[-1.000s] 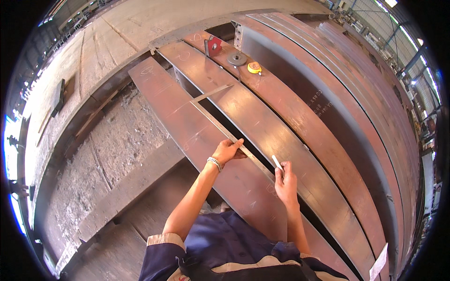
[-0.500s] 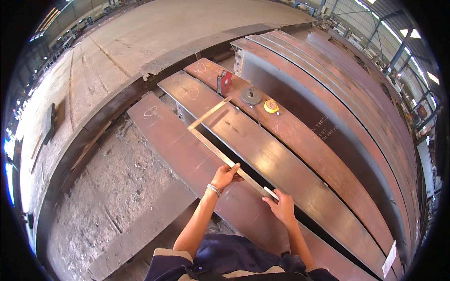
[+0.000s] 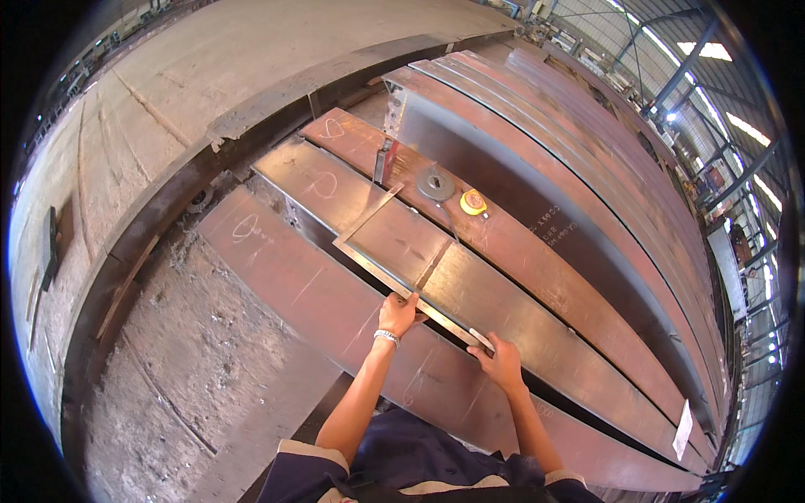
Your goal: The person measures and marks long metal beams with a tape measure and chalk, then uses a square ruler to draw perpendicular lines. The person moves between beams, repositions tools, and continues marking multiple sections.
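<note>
A brass-coloured carpenter's square (image 3: 367,267) lies at the near edge of a long steel beam (image 3: 495,289). Its short leg crosses the beam's flat top; the long leg runs along the edge. My left hand (image 3: 397,317), a bracelet at its wrist, is closed on the long leg, thumb on top and fingers underneath. At that leg's near end, my right hand (image 3: 501,362) pinches a white chalk stick (image 3: 480,339), with fingers close to the square. Whether they also grip the square is hard to tell.
On the beam beyond stand a red magnetic holder (image 3: 386,161), a round grey disc (image 3: 434,185) and a yellow tape measure (image 3: 473,202). A reddish steel beam (image 3: 285,289) lies nearer me, with a dark gap between. More beams (image 3: 537,126) stretch to the right.
The square's long leg has shifted from over the gap to against the beam's near edge, my hands moving with it. The whole view has turned slightly.
</note>
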Demonstrator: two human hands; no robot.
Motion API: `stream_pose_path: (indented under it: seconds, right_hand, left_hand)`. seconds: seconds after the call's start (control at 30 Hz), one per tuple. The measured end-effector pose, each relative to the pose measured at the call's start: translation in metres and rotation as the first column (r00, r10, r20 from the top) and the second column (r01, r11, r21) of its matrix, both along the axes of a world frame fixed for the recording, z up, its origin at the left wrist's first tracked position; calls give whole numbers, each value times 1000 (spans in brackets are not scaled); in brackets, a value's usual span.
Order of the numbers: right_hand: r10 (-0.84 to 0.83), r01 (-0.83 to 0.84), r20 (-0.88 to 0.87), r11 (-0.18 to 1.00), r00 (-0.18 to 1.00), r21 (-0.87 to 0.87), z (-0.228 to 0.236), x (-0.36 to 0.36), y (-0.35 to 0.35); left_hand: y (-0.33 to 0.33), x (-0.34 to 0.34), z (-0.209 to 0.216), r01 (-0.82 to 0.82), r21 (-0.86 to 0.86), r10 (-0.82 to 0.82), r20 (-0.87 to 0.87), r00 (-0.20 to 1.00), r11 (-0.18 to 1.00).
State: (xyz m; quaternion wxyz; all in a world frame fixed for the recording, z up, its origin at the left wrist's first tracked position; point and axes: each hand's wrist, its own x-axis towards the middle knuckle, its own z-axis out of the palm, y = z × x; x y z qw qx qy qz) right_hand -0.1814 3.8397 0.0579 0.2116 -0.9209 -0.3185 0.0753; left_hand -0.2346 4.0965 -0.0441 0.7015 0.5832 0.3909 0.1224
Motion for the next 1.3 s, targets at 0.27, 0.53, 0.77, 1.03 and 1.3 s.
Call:
stream_pose_path:
  seconds: [0.27,0.53,0.77,1.03,1.3]
  right_hand:
    - [41,-44,100,999,994,30,-27,10,-5]
    - [86,-140,367,982,926,124,-54,5,-7]
    - [-22,-58,413,982,911,180,-58,-1,-3]
    - [-13,-40,407,992,913,119,-47,1,10]
    - [-67,31,398,995,915,95,-42,-14,23]
  left_hand:
    - [4,12,8,-43,414,180,-297,938,909]
    - [32,16,12,-18,207,88,-338,937,978]
    - [35,16,16,-10,96,37,-288,957,995]
    - [39,15,36,157,214,-63,-391,918,964]
    - [45,11,34,206,114,-149,-379,913,972]
